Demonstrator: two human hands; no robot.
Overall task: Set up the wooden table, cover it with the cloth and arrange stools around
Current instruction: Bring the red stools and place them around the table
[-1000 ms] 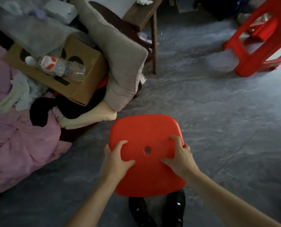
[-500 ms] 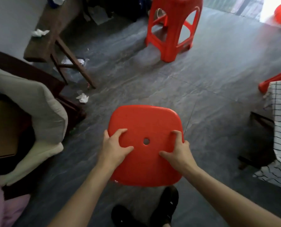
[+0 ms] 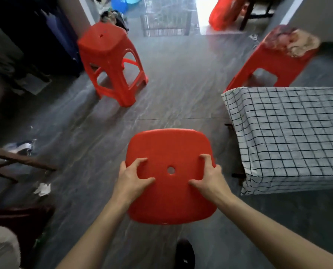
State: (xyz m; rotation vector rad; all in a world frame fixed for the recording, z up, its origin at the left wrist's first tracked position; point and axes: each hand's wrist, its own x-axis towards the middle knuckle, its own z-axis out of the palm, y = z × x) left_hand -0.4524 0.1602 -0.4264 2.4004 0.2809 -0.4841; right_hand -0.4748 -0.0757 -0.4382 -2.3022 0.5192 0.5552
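Observation:
I carry a red plastic stool (image 3: 169, 152) in front of me, seat up, with a small round hole in its middle. My left hand (image 3: 131, 181) grips its left edge and my right hand (image 3: 210, 178) grips its right edge. To the right stands the table, covered with a white cloth with a black grid (image 3: 289, 133). A second red stool (image 3: 111, 61) stands on the floor ahead to the left. A third red stool (image 3: 274, 63) with a worn patterned seat stands beyond the table's far corner.
Grey stone floor (image 3: 177, 98) stretches ahead to a bright doorway with a metal grate (image 3: 165, 22). Dark wooden bars (image 3: 16, 162) and crumpled paper (image 3: 42, 189) lie at the left. A red bag (image 3: 225, 10) hangs at the back right. My black shoe (image 3: 185, 253) shows below.
My view has swung right, away from the bed and cardboard box, towards the cloth-covered table and two standing stools. Both hands keep the same hold on the carried stool.

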